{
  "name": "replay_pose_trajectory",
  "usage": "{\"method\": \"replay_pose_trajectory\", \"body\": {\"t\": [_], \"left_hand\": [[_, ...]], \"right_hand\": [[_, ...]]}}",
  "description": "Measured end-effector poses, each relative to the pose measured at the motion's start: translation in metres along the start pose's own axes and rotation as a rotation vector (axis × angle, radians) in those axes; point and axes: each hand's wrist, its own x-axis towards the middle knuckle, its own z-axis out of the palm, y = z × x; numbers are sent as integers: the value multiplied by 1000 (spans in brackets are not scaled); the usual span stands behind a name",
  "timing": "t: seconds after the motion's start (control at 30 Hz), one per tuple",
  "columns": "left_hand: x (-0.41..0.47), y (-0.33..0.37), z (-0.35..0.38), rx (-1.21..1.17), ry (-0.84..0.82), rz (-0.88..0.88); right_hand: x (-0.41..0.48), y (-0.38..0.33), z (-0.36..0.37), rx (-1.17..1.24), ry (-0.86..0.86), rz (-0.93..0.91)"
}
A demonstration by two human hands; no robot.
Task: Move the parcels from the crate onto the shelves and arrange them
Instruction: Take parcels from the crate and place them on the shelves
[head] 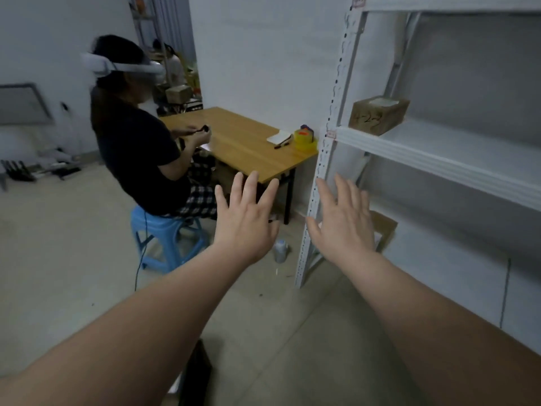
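Well above the right grip (342, 221), parcel (377, 114).

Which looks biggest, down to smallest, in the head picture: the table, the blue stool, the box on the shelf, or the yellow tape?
Largest to smallest, as they look:
1. table
2. stool, partly hidden
3. box
4. tape
Real sizes may differ, since they stand at different distances.

Bare floor (73, 259) opens to the left of the left hand (248, 221). Ahead, a seated person (140, 148) on a blue stool (167, 238), a wooden surface (243, 142) and a bottle (280, 251) block the way. The right hand (342, 221) faces the white upright (329, 148) of the shelves (453, 153). A parcel (377, 115) fills the middle board's left end, with open board to its right.
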Motion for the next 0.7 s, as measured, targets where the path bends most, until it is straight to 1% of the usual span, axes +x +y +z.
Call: {"method": "replay_pose_trajectory", "body": {"t": [0.3,0.43,0.7], "left_hand": [[-129,-109,18,53,-108,-171],[-181,-145,24,89,-197,-268],[-269,-195,33,106,-353,-538]], "right_hand": [[-79,-123,50,69,-157,-148],[-108,-161,72,68,-246,-221],[-143,-217,112,85,-386,-403]]}}
